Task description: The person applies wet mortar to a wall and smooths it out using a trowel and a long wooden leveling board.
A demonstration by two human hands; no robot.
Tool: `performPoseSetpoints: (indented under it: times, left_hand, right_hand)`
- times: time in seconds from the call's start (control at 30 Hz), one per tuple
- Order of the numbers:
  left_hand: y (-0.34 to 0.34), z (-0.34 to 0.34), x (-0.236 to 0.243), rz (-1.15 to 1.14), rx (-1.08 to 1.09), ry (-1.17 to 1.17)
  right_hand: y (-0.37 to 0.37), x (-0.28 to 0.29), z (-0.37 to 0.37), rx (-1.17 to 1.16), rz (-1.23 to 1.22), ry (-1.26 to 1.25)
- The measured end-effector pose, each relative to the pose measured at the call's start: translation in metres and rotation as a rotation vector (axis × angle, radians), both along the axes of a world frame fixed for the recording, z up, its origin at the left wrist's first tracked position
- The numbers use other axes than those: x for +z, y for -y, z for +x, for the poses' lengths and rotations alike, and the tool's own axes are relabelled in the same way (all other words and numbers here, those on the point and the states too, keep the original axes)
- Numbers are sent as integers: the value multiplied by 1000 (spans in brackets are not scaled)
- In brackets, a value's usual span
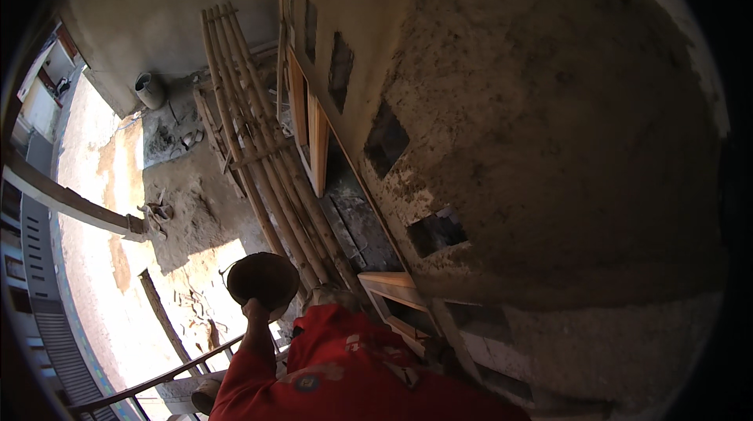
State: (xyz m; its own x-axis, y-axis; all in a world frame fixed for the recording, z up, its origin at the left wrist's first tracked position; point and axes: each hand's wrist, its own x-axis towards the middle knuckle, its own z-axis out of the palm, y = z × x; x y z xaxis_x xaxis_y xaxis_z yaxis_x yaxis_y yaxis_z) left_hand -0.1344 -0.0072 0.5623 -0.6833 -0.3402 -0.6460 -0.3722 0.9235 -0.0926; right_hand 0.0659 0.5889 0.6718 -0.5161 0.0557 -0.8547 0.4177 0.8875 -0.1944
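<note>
Left hand (255, 309) closed on bucket (271, 273) edge; contents too dark. Mouth and axis face camera. Right hand hidden, can't tell.

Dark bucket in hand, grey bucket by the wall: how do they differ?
The dark bucket is held by the left hand; the grey bucket stands near the wall. The dark bucket looks nearly black, the grey bucket paler. The dark bucket looks larger in view than the grey bucket. Both have round mouths.
</note>
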Motion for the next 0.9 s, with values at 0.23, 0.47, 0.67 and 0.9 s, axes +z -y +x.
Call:
performPoseSetpoints:
  times: [0.23, 0.47, 0.67, 0.9]
  left_hand:
    - [0, 17, 16, -3, 72, -87]
    - [4, 59, 10, 33, 180, -27]
    - [8, 61, -9, -10, 218, 179]
    - [35, 9, -18, -62, 136, 189]
  right_hand:
    - [-4, -7, -1, -14, -30, -9]
    - [-5, -14, 13, -43, -39, 5]
    - [-1, -16, 21, -104, -23, 14]
    - [16, -2, 20, -204, -47, 73]
